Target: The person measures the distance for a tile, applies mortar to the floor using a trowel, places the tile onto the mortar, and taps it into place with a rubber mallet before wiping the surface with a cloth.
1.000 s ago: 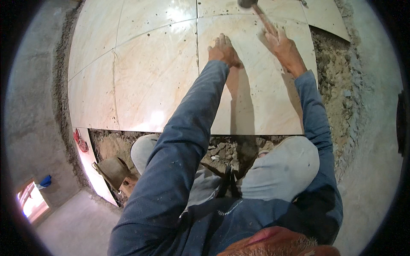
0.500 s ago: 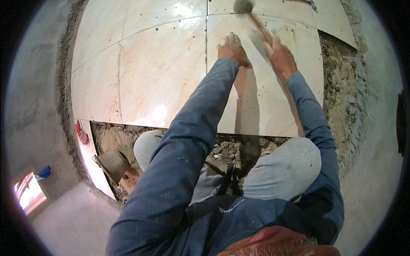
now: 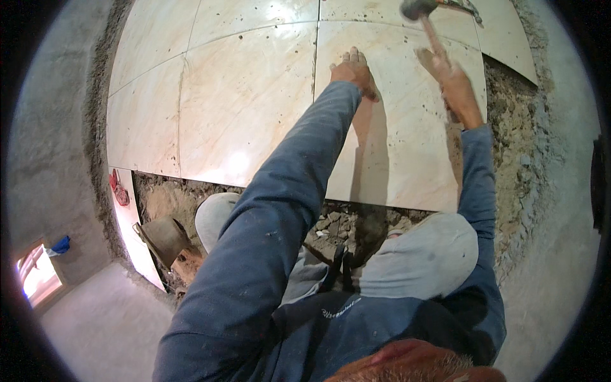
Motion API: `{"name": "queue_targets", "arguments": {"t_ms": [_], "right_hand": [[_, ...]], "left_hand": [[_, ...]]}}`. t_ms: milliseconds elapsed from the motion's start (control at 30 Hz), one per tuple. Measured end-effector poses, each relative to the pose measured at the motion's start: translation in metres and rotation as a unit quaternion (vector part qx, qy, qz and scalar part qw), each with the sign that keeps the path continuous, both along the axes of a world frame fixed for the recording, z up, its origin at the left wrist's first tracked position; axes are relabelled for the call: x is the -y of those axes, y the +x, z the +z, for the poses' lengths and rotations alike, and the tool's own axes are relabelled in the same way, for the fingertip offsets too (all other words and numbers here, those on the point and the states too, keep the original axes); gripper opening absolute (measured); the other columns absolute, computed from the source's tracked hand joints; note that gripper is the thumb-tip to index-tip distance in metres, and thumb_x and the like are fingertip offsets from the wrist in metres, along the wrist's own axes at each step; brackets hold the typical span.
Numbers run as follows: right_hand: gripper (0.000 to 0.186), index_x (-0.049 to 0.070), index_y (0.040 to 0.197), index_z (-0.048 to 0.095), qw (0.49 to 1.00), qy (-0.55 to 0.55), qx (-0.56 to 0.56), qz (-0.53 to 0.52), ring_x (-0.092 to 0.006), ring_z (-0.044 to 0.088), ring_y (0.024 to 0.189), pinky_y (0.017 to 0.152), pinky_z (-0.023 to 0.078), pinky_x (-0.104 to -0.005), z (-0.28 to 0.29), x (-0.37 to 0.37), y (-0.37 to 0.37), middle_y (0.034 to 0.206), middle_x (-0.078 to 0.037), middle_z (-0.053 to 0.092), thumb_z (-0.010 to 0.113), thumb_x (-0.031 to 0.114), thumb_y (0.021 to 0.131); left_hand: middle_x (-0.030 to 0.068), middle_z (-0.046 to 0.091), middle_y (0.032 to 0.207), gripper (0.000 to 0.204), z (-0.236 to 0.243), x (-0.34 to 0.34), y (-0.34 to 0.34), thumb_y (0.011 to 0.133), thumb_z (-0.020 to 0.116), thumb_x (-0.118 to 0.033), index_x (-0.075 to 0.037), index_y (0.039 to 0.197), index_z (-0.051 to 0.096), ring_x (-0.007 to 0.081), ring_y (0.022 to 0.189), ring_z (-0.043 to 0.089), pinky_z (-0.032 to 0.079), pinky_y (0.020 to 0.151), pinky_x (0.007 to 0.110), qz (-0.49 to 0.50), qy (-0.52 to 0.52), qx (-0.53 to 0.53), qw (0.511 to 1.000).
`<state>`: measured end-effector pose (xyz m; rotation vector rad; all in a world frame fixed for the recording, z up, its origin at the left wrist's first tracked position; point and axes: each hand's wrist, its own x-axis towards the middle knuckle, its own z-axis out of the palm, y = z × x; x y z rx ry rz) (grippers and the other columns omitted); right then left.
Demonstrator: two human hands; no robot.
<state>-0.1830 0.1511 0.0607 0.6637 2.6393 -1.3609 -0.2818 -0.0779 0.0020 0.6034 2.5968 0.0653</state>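
Note:
Cream marbled tiles point(image 3: 242, 89) cover the floor before me, speckled with bits of dirt. My left hand point(image 3: 353, 77) lies on the tile right of the central joint, fingers outstretched, holding nothing. To its right, my right hand point(image 3: 457, 89), slightly blurred, grips the wooden handle of a mallet point(image 3: 436, 38) whose dark round head is raised or tilted toward the top of the view; whether it touches the tile I cannot tell. Beside that head, another long tool point(image 3: 471, 14) lies on the tiles at the far edge.
Rough mortar bed point(image 3: 509, 153) shows right of the tiles and around my bent legs. At lower left are a dull bucket-like container point(image 3: 162, 239), a narrow tile piece point(image 3: 143, 251) and a red bundle point(image 3: 119, 190). Grey walls flank both sides, with a bright opening point(image 3: 39, 277) and blue item point(image 3: 59, 245).
My right hand and the mallet have swung, shifting rightward since half a second ago. My left hand stays pressed on the same tile while the whole view has shifted slightly.

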Motion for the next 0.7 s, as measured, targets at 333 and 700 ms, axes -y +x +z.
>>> {"name": "queue_targets", "arguments": {"t_ms": [333, 700], "right_hand": [[0.042, 0.000, 0.109, 0.049, 0.951, 0.257, -0.126, -0.114, -0.0381, 0.069, 0.073, 0.066, 0.053, -0.0477, -0.058, -0.063, 0.060, 0.080, -0.024, 0.065, 0.055, 0.042, 0.105], [0.037, -0.002, 0.108, 0.043, 0.953, 0.262, -0.089, -0.122, -0.0509, 0.066, 0.090, 0.072, 0.052, -0.0562, -0.080, -0.079, 0.096, 0.090, -0.036, 0.064, 0.056, 0.033, 0.103]], "left_hand": [[0.0300, 0.022, 0.164, 0.141, -0.021, -0.006, 0.002, 0.056, 0.093, -0.059, 0.010, 0.156, 0.023, 0.0409, 0.153, 0.026, 0.028, 0.125, 0.041, -0.038, 0.012, 0.000, 0.999], [0.0288, 0.022, 0.164, 0.137, -0.025, -0.018, 0.008, 0.057, 0.096, -0.052, 0.009, 0.156, 0.023, 0.0410, 0.153, 0.025, 0.031, 0.123, 0.041, -0.016, 0.016, -0.010, 1.000]]}}
